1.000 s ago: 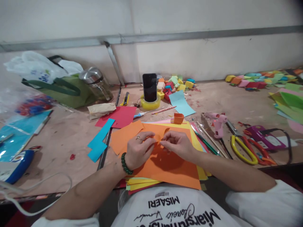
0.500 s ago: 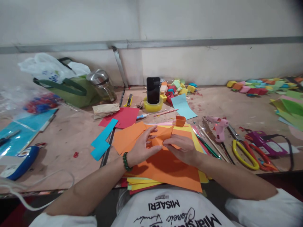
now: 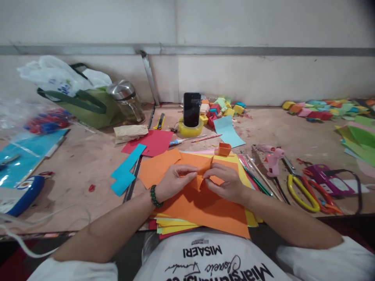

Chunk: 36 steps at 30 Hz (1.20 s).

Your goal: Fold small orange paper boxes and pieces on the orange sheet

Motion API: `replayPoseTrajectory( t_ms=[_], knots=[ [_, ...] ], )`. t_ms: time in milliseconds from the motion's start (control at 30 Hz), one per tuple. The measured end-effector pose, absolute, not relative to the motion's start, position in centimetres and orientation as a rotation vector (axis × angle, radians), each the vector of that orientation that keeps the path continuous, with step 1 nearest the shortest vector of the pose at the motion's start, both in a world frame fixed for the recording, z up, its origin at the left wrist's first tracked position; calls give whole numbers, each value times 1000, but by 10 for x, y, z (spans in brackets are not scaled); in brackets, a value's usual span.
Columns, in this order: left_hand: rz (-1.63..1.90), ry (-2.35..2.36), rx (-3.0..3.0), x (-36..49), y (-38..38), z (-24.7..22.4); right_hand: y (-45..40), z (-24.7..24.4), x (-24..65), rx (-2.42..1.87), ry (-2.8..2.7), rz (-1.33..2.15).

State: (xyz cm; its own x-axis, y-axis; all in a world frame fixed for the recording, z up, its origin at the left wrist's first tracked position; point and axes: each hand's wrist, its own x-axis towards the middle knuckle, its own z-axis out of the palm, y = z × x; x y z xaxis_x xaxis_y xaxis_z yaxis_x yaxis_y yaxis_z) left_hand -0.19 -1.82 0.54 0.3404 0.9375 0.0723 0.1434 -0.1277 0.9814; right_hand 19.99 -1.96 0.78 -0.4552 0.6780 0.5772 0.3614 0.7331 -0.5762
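Observation:
Between my hands is a folded piece of orange paper [image 3: 199, 180], raised above the stack of sheets. My left hand [image 3: 177, 180] pinches its left side between thumb and fingers. On the right side, my right hand [image 3: 225, 180] grips it with closed fingertips. Its lower tip points down toward a large orange sheet [image 3: 216, 210] on top of the stack. A small open orange paper box [image 3: 224, 149] stands just beyond my right hand. Loose orange paper [image 3: 159, 166] lies beyond my left hand.
A pink glue gun [image 3: 274, 158], yellow-handled scissors [image 3: 301, 191] and a purple device [image 3: 329, 181] lie to the right. Blue strips [image 3: 129, 168] and red paper [image 3: 155, 142] are at the left. A phone [image 3: 191, 109] stands in a tape roll [image 3: 191, 128], near small paper boxes [image 3: 228, 111].
My left hand's spread fingers have closed into a pinch on the folded orange paper. My right hand stays on its right side, and the paper's tip now points downward.

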Motion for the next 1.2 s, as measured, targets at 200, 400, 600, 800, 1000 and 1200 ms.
replayPoseTrajectory(
  t_ms=[200,400,600,800,1000,1200],
  knots=[
    [924,1053,1698,2,-19,8,-17,7,202,-783,-2088,443],
    [1036,1084,1842,3,-20,8,-16,7,202,-781,-2113,391],
    [1061,1085,1929,4,-22,7,-16,7,201,-767,-2113,391],
    [1026,1042,1961,4,-21,8,-15,9,203,-665,-2155,342],
    [968,1016,1932,3,-19,6,-12,7,204,-617,-2127,447],
    [943,1019,1901,5,-21,6,-13,9,205,-646,-2102,562]
  ],
)
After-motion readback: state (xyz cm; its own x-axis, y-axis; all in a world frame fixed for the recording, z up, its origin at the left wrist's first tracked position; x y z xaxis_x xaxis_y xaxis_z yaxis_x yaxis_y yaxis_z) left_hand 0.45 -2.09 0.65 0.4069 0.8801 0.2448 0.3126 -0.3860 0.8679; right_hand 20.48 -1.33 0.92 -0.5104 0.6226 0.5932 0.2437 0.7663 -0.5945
